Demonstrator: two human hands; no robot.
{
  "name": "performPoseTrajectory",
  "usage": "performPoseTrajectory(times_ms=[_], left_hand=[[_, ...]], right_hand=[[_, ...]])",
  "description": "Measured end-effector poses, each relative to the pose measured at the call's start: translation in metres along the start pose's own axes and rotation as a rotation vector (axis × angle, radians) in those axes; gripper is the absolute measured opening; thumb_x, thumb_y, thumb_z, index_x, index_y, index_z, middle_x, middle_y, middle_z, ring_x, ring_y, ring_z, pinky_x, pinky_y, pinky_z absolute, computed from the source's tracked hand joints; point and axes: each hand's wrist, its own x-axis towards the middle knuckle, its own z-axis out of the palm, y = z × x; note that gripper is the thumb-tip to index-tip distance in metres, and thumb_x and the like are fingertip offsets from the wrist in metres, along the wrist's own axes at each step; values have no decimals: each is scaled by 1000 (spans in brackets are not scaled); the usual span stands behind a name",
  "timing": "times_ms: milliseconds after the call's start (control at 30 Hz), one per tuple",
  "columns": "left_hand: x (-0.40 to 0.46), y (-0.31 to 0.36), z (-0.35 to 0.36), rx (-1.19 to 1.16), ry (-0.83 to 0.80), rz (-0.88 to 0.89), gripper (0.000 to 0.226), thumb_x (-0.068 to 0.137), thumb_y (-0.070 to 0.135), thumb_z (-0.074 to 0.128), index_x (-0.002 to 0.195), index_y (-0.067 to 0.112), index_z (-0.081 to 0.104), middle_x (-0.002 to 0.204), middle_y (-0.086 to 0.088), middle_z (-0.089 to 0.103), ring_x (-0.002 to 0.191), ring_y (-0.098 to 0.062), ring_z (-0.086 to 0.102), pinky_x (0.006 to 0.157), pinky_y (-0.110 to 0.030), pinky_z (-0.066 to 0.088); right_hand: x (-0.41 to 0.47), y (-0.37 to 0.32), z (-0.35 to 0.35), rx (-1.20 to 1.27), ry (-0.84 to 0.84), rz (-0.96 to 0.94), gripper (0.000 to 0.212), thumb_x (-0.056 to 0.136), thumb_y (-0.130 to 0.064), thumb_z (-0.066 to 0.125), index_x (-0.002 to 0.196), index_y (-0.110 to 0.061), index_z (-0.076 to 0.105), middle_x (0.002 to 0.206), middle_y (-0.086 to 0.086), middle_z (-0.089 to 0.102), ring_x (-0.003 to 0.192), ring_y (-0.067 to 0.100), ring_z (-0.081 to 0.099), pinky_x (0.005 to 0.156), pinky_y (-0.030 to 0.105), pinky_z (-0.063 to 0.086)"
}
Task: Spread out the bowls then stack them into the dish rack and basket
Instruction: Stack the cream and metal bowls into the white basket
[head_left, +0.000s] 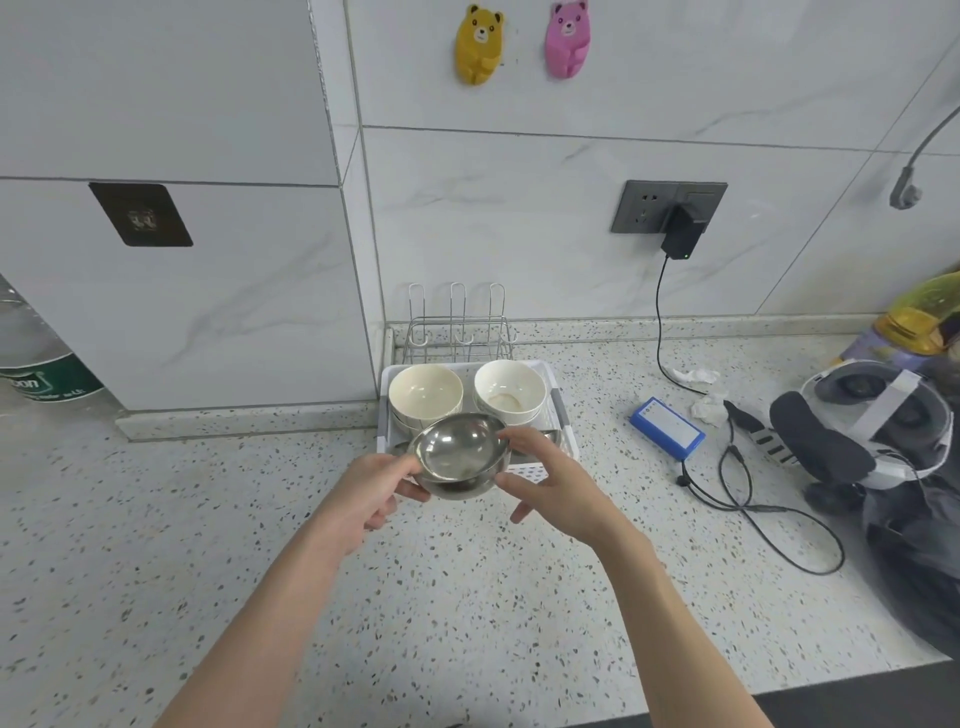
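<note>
Fingers (415, 470) of the left hand (363, 493) and right hand (550, 483) pinch opposite rims of the steel bowl (457, 452), held just over the basket (563, 415) near edge, white bowls (426, 392) beyond.

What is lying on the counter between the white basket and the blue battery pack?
Nothing: in the head view the counter is bare between the white basket and the blue battery pack.

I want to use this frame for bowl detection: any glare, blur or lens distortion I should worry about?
Head view: the steel bowl carries bright reflections inside; wide-angle bending curves the wall tile lines and the counter's far corners; the headset at the right edge looks soft; both hands stay fairly sharp.
</note>
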Motion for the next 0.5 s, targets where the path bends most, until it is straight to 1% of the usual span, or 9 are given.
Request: performPoseTrajectory(times_ms=[67,133,200,233,267,333,400,433,500], left_hand=[[1,1,-4,-15,-1,-20,25,87,29,63,97,9,74,80,-7,77,40,-7,26,37,-20,17],[2,3,-9,-23,1,-26,29,88,35,63,93,9,75,80,-7,77,41,-7,29,37,-19,17],[3,6,-13,-35,-1,-12,34,90,41,62,90,10,76,82,-7,76,40,-6,32,35,-18,18],[4,9,-14,-45,1,2,37,90,44,61,89,11,76,84,-8,76,40,-6,33,35,-18,18],[4,12,-16,-57,8,17,40,89,49,61,90,12,75,86,-7,77,40,-6,35,35,-17,19],[7,19,-18,-85,35,52,44,89,58,57,97,18,72,91,-4,77,41,-6,40,36,-18,21],[12,26,-21,-106,70,105,43,92,61,52,110,23,64,100,-1,74,44,-6,45,36,-18,25],[14,29,-22,-109,96,140,42,93,60,50,116,25,60,105,0,72,47,-6,47,37,-18,28],[16,36,-26,-91,147,221,40,94,59,51,124,33,51,113,6,65,58,-7,53,43,-19,33]], right_hand=[[7,1,1,3,-11,9,32,86,-38,71,108,-52,53,121,-30,51,64,16,73,83,38,54],[14,1,2,47,-7,4,27,84,-36,74,104,-42,57,115,-27,58,71,20,74,81,51,57],[20,-1,2,80,12,-10,27,80,-37,76,101,-34,60,109,-14,66,73,22,73,77,55,57],[24,-4,1,77,20,-15,27,78,-40,76,100,-34,60,108,-6,67,68,21,72,78,54,57],[27,-6,0,72,27,-21,29,77,-45,75,98,-35,59,106,-3,68,63,20,70,79,53,57],[34,-14,-2,81,51,-50,27,76,-48,74,95,-35,59,108,-12,68,59,23,68,72,49,59],[43,-22,-7,109,92,-74,22,80,-45,74,93,-34,60,112,-13,67,67,34,69,61,42,60],[48,-25,-11,118,113,-77,21,81,-44,74,92,-34,60,115,-11,67,72,36,70,59,38,60],[59,-33,-19,82,147,-74,20,83,-49,71,92,-36,59,115,-12,67,76,29,73,60,34,61]])
